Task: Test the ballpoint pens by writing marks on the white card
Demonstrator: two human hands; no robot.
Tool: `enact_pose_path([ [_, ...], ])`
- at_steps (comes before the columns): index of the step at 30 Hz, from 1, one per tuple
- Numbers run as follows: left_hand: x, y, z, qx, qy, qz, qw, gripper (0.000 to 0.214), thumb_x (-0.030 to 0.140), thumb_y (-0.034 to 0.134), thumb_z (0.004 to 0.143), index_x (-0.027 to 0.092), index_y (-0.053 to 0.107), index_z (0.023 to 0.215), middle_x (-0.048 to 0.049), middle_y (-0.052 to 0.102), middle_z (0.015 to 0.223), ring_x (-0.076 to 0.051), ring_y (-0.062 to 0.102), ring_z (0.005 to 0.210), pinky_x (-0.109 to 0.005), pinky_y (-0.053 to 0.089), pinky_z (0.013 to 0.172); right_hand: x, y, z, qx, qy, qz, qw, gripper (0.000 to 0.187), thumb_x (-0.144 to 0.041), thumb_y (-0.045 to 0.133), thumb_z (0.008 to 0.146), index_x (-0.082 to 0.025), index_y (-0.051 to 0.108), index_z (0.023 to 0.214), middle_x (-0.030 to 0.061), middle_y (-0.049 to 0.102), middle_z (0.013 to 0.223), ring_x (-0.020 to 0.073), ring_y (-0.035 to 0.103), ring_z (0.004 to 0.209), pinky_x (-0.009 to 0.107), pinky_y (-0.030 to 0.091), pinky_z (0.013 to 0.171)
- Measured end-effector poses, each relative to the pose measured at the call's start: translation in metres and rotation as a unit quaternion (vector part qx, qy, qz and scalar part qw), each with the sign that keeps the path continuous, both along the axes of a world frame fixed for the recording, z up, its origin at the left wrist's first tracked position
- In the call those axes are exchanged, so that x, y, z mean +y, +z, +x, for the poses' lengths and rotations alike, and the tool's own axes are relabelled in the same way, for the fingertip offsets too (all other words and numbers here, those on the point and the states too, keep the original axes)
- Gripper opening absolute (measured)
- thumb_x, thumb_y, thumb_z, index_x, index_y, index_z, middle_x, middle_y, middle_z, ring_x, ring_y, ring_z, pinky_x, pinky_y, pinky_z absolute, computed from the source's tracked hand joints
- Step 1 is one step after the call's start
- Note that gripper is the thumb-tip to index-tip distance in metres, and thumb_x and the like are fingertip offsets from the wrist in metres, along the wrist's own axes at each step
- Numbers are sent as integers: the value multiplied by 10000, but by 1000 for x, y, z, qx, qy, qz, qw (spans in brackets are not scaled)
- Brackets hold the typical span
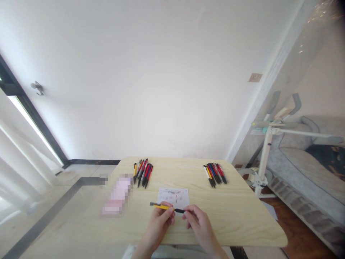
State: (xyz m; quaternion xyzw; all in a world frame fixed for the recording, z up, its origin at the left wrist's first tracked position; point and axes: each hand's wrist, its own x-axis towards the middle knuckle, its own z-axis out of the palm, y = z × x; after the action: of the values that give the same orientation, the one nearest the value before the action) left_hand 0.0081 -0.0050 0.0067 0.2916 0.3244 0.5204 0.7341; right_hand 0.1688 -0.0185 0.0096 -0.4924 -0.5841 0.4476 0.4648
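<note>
A yellow pen (164, 206) with a black grip section is held level above the near part of the table. My left hand (161, 217) pinches it around its yellow middle. The fingertips of my right hand (197, 220) close on the black end. Just beyond both hands lies a white printed sheet (173, 193), its lower part partly covered by the pen and fingers. At the back left rests a loose group of pens (143, 173) in red, yellow, grey and blue. Another group of pens (215, 174) lies together at the back right.
The light wooden table (229, 216) has rounded corners and stands near a white wall (172, 90). A blurred pinkish patch (118, 196) covers the table's left side. On the right are a white exercise machine (266, 154) and a grey sofa (302, 162).
</note>
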Motion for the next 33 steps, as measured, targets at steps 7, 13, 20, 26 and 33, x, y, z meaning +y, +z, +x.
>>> enact_pose_path([
  [7,0,2,0,11,-3,-5,1000,206,290,671,670,168,539,770,29,539,600,-92,477,543,-225,343,551,-1,4,-1,-32,-1,-6,999,369,-492,417,814,-159,567,759,24,594,622,118,526,496,212,409,469],
  [13,-1,3,0,11,0,-4,1000,223,279,676,664,159,528,779,22,530,602,-101,484,562,-233,354,556,-3,4,-2,-39,-11,-13,999,415,-523,387,814,-163,544,680,11,567,588,109,498,478,204,392,464],
  [20,-1,4,1,2,1,-7,1000,211,285,669,673,165,525,771,25,527,594,-94,474,551,-224,344,545,-3,3,3,0,12,-22,1000,383,-489,420,812,-152,544,947,20,569,648,117,514,508,215,413,466],
  [26,0,5,0,9,-1,-13,1000,227,313,686,646,159,551,743,18,534,604,-97,482,547,-227,351,545,-4,3,11,-19,17,14,1000,307,-420,510,776,-160,548,935,34,575,704,139,536,568,228,434,478],
  [33,0,2,0,-20,-9,6,1000,140,260,623,723,157,538,761,19,532,607,-82,474,534,-219,341,535,-1,1,14,-63,18,36,997,223,-362,513,776,-159,555,859,45,591,738,126,515,539,230,428,482],
])
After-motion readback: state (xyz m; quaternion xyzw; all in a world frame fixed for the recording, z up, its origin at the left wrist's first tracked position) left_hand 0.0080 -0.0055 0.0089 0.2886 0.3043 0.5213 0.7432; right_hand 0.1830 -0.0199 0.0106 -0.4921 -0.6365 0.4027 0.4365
